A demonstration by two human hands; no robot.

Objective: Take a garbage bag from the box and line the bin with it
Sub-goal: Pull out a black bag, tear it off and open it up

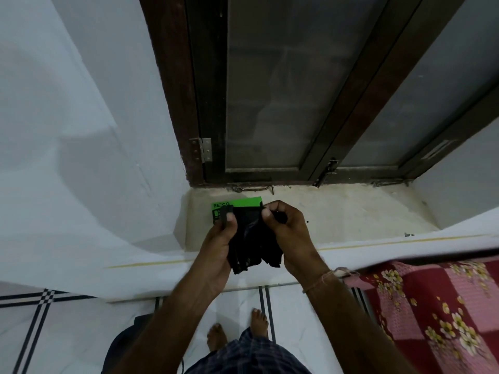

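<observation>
A black garbage bag [252,238], still folded and crumpled, hangs between both hands above the window sill. My left hand [220,238] pinches its upper left corner with thumb and fingers. My right hand [286,228] pinches the upper right edge. Behind the bag, a green box [237,202] with dark lettering lies on the sill, mostly hidden by the bag and my left hand. A dark rounded object [129,341] at the bottom left, partly hidden by my left forearm, may be the bin; I cannot tell for sure.
The cream window sill [337,211] runs under a dark-framed window [270,103] with a metal latch [253,189]. A bed with a red and pink floral cover [432,306] stands at the right. White wall fills the left. My bare feet stand on the white tiled floor [67,333].
</observation>
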